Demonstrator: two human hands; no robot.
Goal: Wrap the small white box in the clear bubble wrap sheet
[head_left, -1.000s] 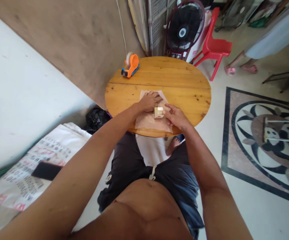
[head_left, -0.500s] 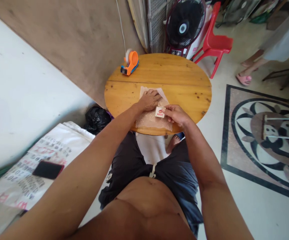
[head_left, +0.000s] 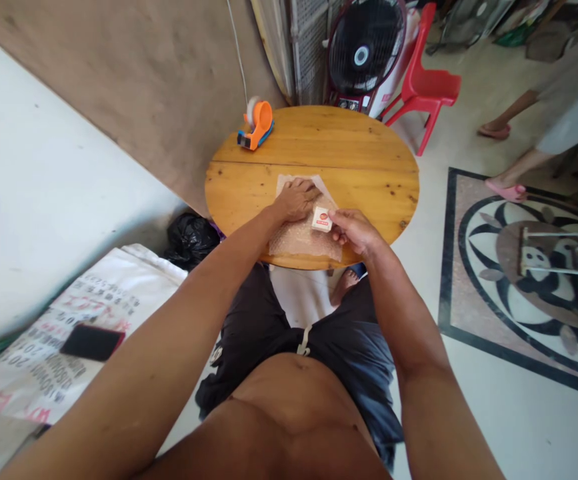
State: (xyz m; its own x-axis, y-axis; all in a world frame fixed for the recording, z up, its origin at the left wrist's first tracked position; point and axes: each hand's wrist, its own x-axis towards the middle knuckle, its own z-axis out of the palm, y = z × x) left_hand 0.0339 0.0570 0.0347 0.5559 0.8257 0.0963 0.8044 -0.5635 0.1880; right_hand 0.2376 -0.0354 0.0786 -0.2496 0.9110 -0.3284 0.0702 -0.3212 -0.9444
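Note:
A sheet of bubble wrap [head_left: 299,243] lies on the oval wooden table [head_left: 369,153] in front of me. My left hand [head_left: 297,199] rests flat on its upper part, fingers stretched out. Over the right side of the sheet, my right hand [head_left: 355,230] pinches a small white box [head_left: 322,219] with red print between thumb and fingers. Whether the box touches the wrap, I cannot tell. An orange tape dispenser [head_left: 261,123] with a roll of tape stands at the table's far left edge.
Behind the table are a fan [head_left: 366,53] and a red chair [head_left: 431,87]. Another person's legs [head_left: 523,163] are at the right. A phone [head_left: 93,342] lies on white printed sacks [head_left: 133,280] at my left, near a black plastic bag [head_left: 192,240].
The small box has turned slightly in my right hand, showing more of its printed face. My left hand stays on the wrap. The other person's legs have stepped wider apart.

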